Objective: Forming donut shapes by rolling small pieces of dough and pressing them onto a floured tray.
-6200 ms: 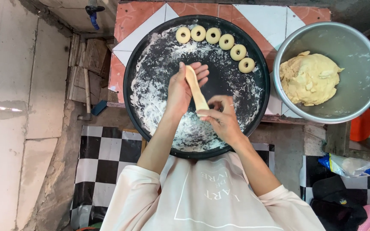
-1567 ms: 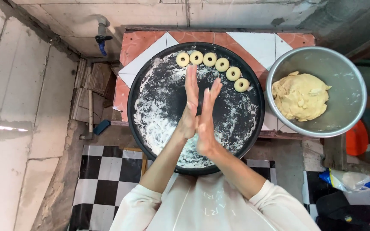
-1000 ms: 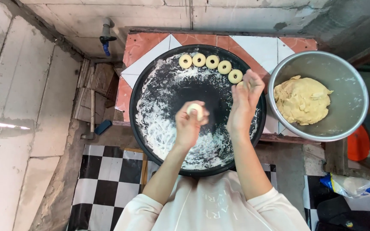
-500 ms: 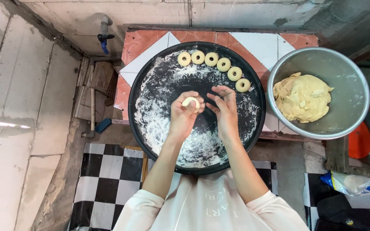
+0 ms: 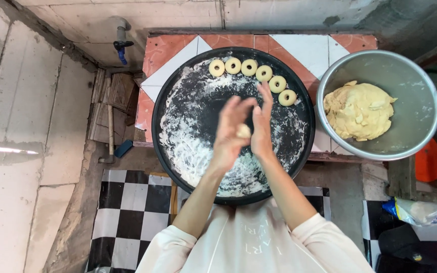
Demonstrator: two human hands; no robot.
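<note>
Fingers of both hands up and nearly straight, palms turned toward each other over the middle of the black round tray (image 5: 178,101), pressing a small lump of pale dough (image 5: 243,131) between them. Left hand (image 5: 231,134) slightly curled, fingertips a little blurred, loosely cupping the lump from the left; right hand (image 5: 262,126) flat and extended, fingers together, pointing toward the far edge of the tray, touching the lump from the right. Neither hand clenched, just sandwiching the dough, held above the tray's surface and not resting on it. Tray dusted with white flour (image 5: 188,151), thickest along the left and near edges, darker and barer in the centre. Six dough rings (image 5: 251,76) lined up in a curve along the far rim, running from the top middle toward the right edge, each just beside the next, the last ring close to the right fingertips but apart from them. Tray sitting on a tiled counter (image 5: 168,55) of orange and white triangles, covering most of it and overhanging the near edge. Steel bowl (image 5: 421,81) at the counter's right end, just beside the tray, with a large mass of yellow dough (image 5: 357,111) lying against its left side. Pale long sleeves (image 5: 178,247) at the near bottom, black-and-white checkered floor (image 5: 127,202) below the counter.
</note>
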